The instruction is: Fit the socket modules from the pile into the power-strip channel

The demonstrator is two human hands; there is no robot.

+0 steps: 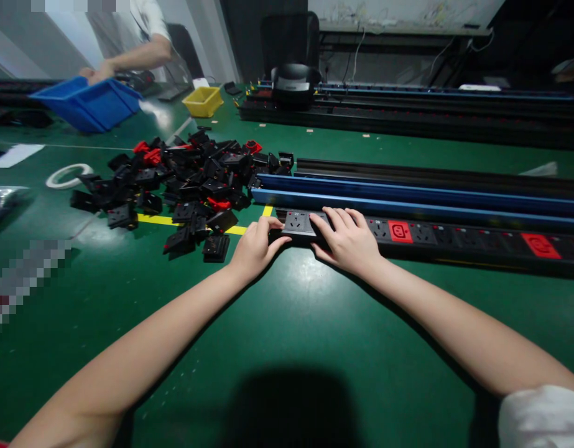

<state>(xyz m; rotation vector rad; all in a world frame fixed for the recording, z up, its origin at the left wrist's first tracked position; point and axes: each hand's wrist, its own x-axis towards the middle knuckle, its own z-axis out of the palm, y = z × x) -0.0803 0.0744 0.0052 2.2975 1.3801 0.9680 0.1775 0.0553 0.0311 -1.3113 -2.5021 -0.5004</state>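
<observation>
1. The left hand [255,246] is pinching the left end of a long, narrow black strip [421,250] set with black and red sockets, thumb and fingers standing close together.
2. The right hand [348,239] is straddling the strip farther along, fingers spreading over the top, thumb bracing the near side; its fingertips are hiding whatever lies beneath.
3. The strip is lying lengthwise on the smooth green tabletop [314,330], running out of view at the right.
4. A black rectangular socket module [296,222] is showing between the hands; uneven pressure could be leaving it tilted.
5. Long blue metal-looking rails [408,202] are lying close behind; a hard push away could be scraping the strip against them.
6. A jumbled heap of black and red plastic pieces [198,177] is sitting beyond the left hand; a leftward slip could be scattering some.
</observation>
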